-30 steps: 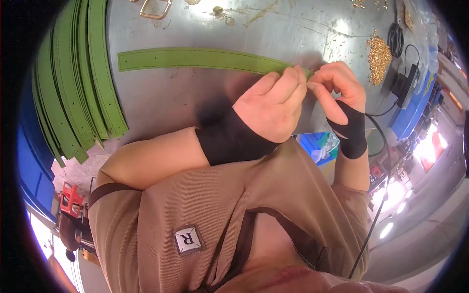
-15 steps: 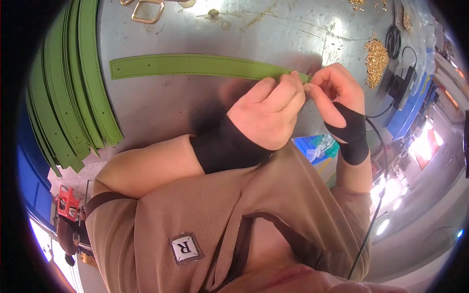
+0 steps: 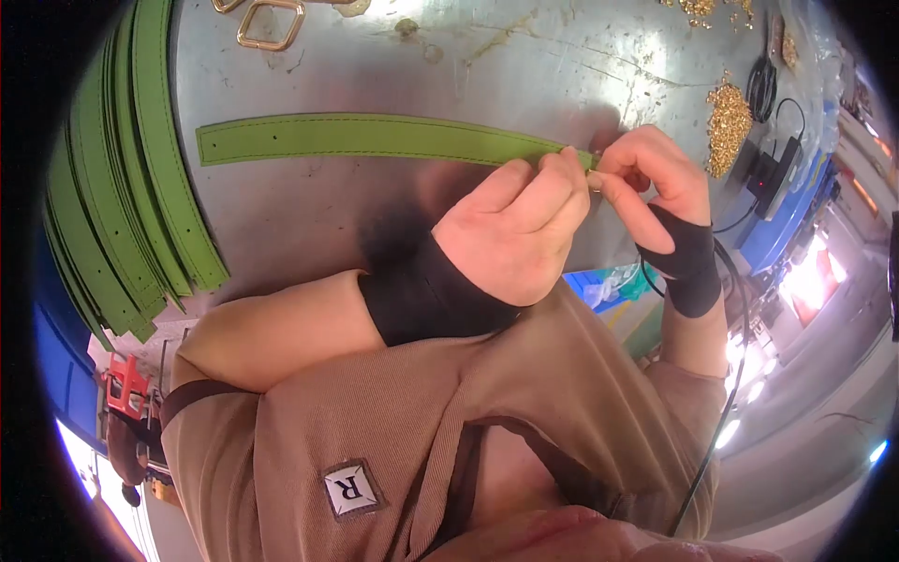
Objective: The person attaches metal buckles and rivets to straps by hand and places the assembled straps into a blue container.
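Observation:
A long green strap [image 3: 356, 138] with stitched edges and small holes near its left end lies across the metal table. My left hand [image 3: 520, 220], in a black wrist support, is closed on the strap near its right end, fingertips bunched together. My right hand [image 3: 660, 178], also in a black support, pinches at that same right end with thumb and forefinger. The two sets of fingertips almost meet there. Any small part between them is hidden by the fingers.
Several more green straps [image 3: 154, 169] hang over the table's left edge. Gold metal rings [image 3: 272, 25] lie at the top left. A pile of small gold pieces [image 3: 728, 126] is on the right, near a black power adapter [image 3: 777, 178] and its cable. The metal tabletop [image 3: 309, 206] reflects light.
The view has shifted slightly, so the strap, rings and gold pile sit a little differently in it. Both hands keep almost the same pinch at the strap's right end.

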`<state>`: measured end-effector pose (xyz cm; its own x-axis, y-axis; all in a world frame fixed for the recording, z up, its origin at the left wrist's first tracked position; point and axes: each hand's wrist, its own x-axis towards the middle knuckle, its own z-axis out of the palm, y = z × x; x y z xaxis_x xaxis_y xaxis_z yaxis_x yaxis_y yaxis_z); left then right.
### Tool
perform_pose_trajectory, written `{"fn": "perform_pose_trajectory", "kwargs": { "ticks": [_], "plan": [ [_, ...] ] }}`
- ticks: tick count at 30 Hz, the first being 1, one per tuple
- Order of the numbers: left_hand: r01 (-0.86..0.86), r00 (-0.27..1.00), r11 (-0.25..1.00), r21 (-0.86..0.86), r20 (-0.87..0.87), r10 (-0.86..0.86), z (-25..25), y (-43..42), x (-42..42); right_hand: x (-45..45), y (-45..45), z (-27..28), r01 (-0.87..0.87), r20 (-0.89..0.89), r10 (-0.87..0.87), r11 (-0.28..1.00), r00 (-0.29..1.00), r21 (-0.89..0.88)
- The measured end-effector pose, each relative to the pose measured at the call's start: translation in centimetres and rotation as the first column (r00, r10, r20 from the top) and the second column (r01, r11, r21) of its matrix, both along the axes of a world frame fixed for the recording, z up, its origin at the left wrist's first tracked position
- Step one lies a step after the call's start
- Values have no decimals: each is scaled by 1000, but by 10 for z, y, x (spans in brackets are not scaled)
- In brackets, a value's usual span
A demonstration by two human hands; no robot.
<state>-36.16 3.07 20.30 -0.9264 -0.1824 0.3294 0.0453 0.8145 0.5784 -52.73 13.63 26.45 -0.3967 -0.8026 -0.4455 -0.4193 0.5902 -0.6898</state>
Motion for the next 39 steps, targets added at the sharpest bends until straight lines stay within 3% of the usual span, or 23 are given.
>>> {"fn": "perform_pose_trajectory", "kwargs": {
  "ticks": [6,12,15,20,22,24,27,28,30,32,35,38,39],
  "plan": [
    [-14,1000,1000,-1,13,14,1,2,0,2,0,-1,65,0,-65,998,998,23],
    [-3,1000,1000,-10,-1,3,2,0,-1,-9,-10,1,127,105,-145,979,984,161],
    [23,1000,1000,5,19,-23,2,1,0,-20,-22,7,-67,139,25,950,990,305],
    [-47,994,999,14,-98,48,-8,5,-3,-28,-32,2,-151,156,108,944,982,293],
    [-44,996,996,78,-75,50,-1,3,-2,-30,-35,1,-275,65,268,917,961,289],
    [-52,996,991,125,-64,60,1,-1,-2,-28,-35,2,-266,80,254,919,964,290],
    [49,994,997,-51,-94,-54,0,-8,2,-20,-31,10,-195,96,178,958,979,210],
    [47,997,999,2,-63,-47,4,-8,2,-18,-25,11,-200,50,194,956,980,214],
    [22,1000,1000,11,-16,-22,9,-9,7,-7,-8,7,-304,-308,285,953,907,-13],
    [115,993,992,49,2,-115,10,-11,10,20,-4,14,-215,-423,220,975,879,62],
    [81,993,996,-38,-85,-84,15,-16,9,38,4,7,-188,-484,147,982,863,-36],
    [-15,991,994,-113,-135,-1,27,-33,21,44,15,3,-117,-598,101,993,795,12],
    [-45,991,998,-45,-125,39,32,-42,32,44,18,-1,-109,-670,28,991,741,-79]
  ]
}}
